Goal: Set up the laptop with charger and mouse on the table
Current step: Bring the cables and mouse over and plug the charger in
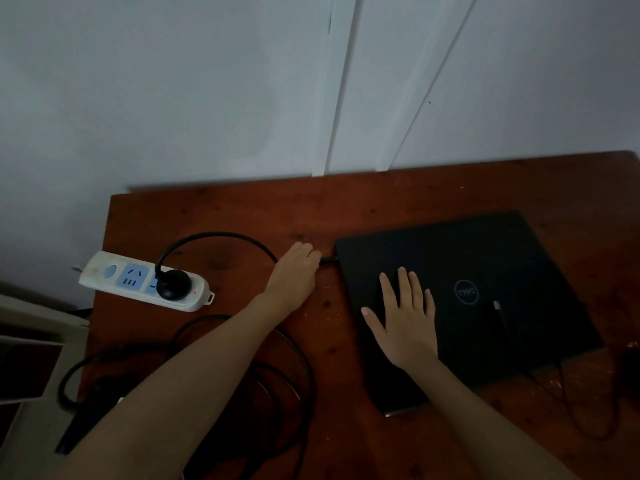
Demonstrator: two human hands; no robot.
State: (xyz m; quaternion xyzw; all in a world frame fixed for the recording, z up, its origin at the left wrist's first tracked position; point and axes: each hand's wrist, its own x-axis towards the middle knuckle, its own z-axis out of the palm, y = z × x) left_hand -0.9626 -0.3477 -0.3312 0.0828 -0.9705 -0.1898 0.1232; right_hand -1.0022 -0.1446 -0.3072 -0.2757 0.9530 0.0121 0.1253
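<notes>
Step in hand: seat the charger connector (329, 260) in the port on the left edge of the laptop (485, 271).

Present state. The laptop lies closed on the table (242, 209), logo up, towards the right side. My left hand (294, 271) pinches the connector with curled fingers, just beside the laptop's left edge. I cannot tell whether the tip is fully home. My right hand (405, 317) rests flat on the lid, fingers straight and spread, holding nothing.

Procedure.
1. I keep the right palm pressing down on the lid, so that the laptop does not slide away to the right under the push.
2. I hold the connector level with the table and square to the port, then push straight in. No twisting, no levering.
3. I grip the connector body, not the charger cable (221, 233), to spare the strain relief.
4. I leave slack in the loop that runs back to the wall plug (173, 284), which sits in the power strip (104, 271); a red lamp on the strip is lit.

Caution. A thin cable with a pale connector (497, 305) lies on the lid. In my judgement it needs moving off before the lid is opened. The mouse itself I cannot make out.
</notes>
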